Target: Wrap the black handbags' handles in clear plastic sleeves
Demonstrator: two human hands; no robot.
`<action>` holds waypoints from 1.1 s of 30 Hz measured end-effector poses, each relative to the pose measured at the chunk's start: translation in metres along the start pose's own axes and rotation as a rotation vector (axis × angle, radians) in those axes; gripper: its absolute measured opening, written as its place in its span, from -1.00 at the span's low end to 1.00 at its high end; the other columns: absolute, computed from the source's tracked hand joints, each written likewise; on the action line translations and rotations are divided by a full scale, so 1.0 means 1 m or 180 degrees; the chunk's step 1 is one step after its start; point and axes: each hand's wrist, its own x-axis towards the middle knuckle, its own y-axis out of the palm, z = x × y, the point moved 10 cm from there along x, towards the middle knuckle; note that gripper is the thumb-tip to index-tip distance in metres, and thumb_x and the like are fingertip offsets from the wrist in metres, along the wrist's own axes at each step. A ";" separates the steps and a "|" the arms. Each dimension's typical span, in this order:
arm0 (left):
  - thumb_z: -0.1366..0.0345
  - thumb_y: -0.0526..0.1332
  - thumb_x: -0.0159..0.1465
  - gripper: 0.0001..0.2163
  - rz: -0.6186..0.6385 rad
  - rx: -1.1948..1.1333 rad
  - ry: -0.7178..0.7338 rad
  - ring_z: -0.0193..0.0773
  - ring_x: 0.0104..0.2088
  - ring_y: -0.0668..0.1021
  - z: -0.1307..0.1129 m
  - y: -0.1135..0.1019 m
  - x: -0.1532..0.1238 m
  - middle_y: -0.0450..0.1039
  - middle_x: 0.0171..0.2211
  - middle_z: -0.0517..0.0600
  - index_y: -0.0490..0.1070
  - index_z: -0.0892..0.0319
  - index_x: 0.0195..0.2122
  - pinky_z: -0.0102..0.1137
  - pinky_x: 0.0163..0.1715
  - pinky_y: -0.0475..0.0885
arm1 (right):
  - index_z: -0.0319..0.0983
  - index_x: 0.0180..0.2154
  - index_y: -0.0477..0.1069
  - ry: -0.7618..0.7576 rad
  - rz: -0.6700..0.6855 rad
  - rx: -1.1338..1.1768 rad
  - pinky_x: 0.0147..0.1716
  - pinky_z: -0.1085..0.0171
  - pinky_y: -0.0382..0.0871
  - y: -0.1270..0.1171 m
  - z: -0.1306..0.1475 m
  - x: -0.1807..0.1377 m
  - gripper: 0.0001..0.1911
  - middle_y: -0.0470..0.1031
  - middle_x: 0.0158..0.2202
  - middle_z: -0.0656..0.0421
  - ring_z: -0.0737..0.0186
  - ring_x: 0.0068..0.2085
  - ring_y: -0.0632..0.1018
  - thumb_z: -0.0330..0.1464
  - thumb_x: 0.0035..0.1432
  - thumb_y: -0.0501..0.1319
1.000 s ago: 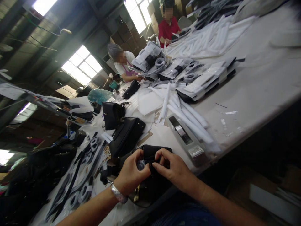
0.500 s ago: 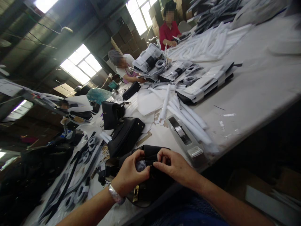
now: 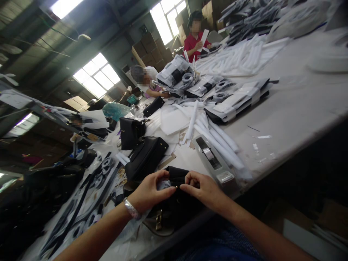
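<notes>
1. Head view: shows a black bag (image 3: 185,210) at the near edge of a pale table (image 3: 296,105), low down at 6 o'clock, between both hands.
2. Grasps the upper edge of the bag with the left hand (image 3: 152,191), coming in from 10 o'clock, thumb along the near side by a small gold stud (image 3: 176,187), fingers curled toward the far side, tips partly hidden.
3. Pinches the same edge with the right hand (image 3: 203,188), coming in from 2 o'clock, thumb tip near the stud, forefinger bent.
4. Shows clear plastic (image 3: 164,185) between left thumb and fingers, plus a gold clasp (image 3: 158,219) on the bag at 7 o'clock.
5. Wears a silver bracelet (image 3: 131,209) on the left wrist.
6. Reading the clock from the bag, has a second bag (image 3: 146,156) at 11 o'clock and a third bag (image 3: 129,133) farther along.
7. Has a grey device (image 3: 213,159) at 1 o'clock, near the right hand, with white tubes (image 3: 221,146) beside it and wrapped goods (image 3: 239,99) beyond.
8. Has dark straps (image 3: 73,203) at 9 o'clock.
9. Shows two co-workers across the table toward 12 o'clock: one in a red shirt (image 3: 190,46), holding a white sheet (image 3: 203,40), one bent forward in a white top (image 3: 151,72).
</notes>
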 end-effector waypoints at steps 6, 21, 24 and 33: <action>0.09 0.31 0.20 -0.39 0.0217 0.0257 0.0126 -0.11 -0.05 0.52 -0.012 -0.023 -0.025 0.47 0.03 0.06 0.21 0.12 0.23 -0.31 -0.02 0.40 | -0.15 -0.16 0.43 -0.0609 -0.0765 -0.1150 -0.14 0.18 0.38 -0.024 0.038 -0.021 -0.86 0.55 -0.19 0.17 0.13 -0.17 0.55 -0.28 0.24 0.20; 0.13 0.30 0.19 -0.61 -0.0852 -0.0720 0.0390 -0.19 -0.20 0.57 0.038 -0.083 -0.112 0.53 -0.19 0.08 0.37 0.21 -0.02 -0.37 -0.20 0.46 | -0.19 -0.08 0.48 -0.1942 0.0388 -0.2673 -0.10 0.13 0.44 0.066 0.137 0.008 -0.77 0.56 -0.15 0.08 0.07 -0.12 0.56 -0.37 0.28 0.11; 0.09 0.11 0.32 -0.70 -0.2020 -0.0210 -0.0029 -0.20 -0.30 0.60 0.103 -0.115 -0.172 0.55 -0.31 0.04 0.41 0.20 -0.10 -0.37 -0.28 0.50 | -0.18 -0.07 0.47 -0.1879 0.0334 -0.2856 -0.08 0.10 0.45 0.060 0.133 0.010 -0.75 0.55 -0.12 0.08 0.06 -0.11 0.57 -0.35 0.27 0.10; 0.61 0.04 0.08 -0.52 -0.2297 0.0718 -0.1589 -0.09 0.16 0.42 0.341 -0.056 -0.277 0.48 0.08 0.04 0.51 0.12 -0.05 -0.21 0.19 0.26 | -0.03 0.23 0.25 -0.2524 0.1252 -0.2980 0.19 0.00 0.31 0.150 0.177 -0.029 -0.47 0.33 0.24 0.13 -0.02 0.20 0.39 -0.31 0.23 0.17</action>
